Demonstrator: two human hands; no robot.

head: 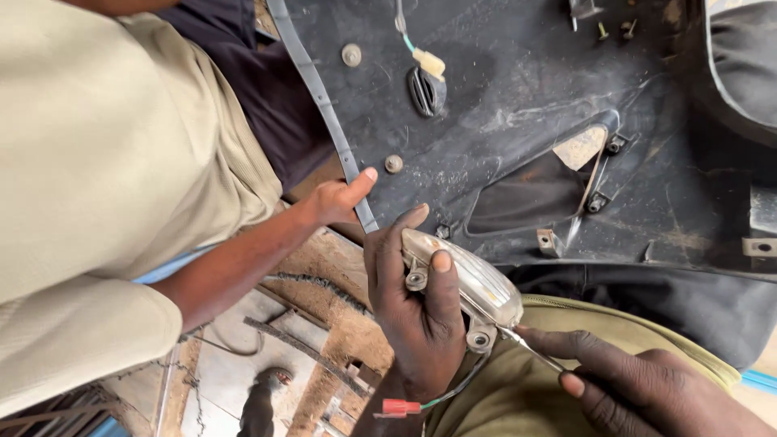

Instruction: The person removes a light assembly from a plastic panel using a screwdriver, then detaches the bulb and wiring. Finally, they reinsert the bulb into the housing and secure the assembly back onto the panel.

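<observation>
Left hand (pixel 417 311) clamps the light, brittle-lensed indicator lamp (pixel 469 283) by its stiff bracket; right hand (pixel 639 388) grips a screwdriver (pixel 530 348) at the lamp's base.

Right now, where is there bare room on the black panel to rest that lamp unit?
The black panel is bare between the cream connector and the cut-out opening, and again along its lower right surface. It is crowded at the panel's left edge, where another person's hand pinches the grey strip, and below, where the left hand holds the lamp unit.
</observation>
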